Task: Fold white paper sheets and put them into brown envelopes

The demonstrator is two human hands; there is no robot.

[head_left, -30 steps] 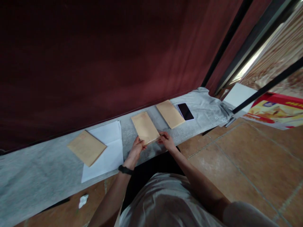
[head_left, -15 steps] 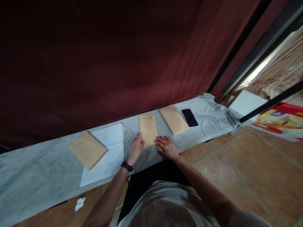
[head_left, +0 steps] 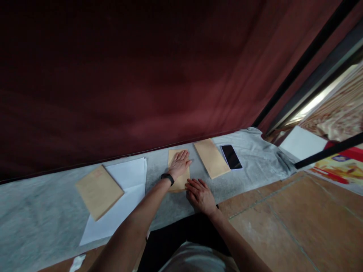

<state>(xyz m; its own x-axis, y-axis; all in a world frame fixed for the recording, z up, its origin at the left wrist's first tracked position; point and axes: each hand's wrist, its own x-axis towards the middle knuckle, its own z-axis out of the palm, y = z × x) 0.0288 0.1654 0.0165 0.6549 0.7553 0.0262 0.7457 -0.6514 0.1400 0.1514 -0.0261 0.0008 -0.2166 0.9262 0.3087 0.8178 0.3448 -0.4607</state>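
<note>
A tan envelope [head_left: 172, 155] lies flat on the grey cloth [head_left: 42, 211] in front of me. My left hand [head_left: 179, 163] lies flat on top of it, fingers stretched toward the far edge. My right hand [head_left: 200, 192] rests flat on the cloth at the envelope's near right corner, fingers spread and touching its edge. A black band sits on my left wrist.
A second tan envelope [head_left: 211, 158] and a black phone [head_left: 231, 156] lie to the right. At the left, another tan envelope [head_left: 98, 191] rests on white paper sheets [head_left: 124, 189]. A dark red curtain hangs behind the cloth. Tiled floor and a white board [head_left: 302, 143] are at right.
Both hands let go of the middle envelope's near end. The envelope was turned straight, my left hand slid onto its top, and my right hand flattened beside it.
</note>
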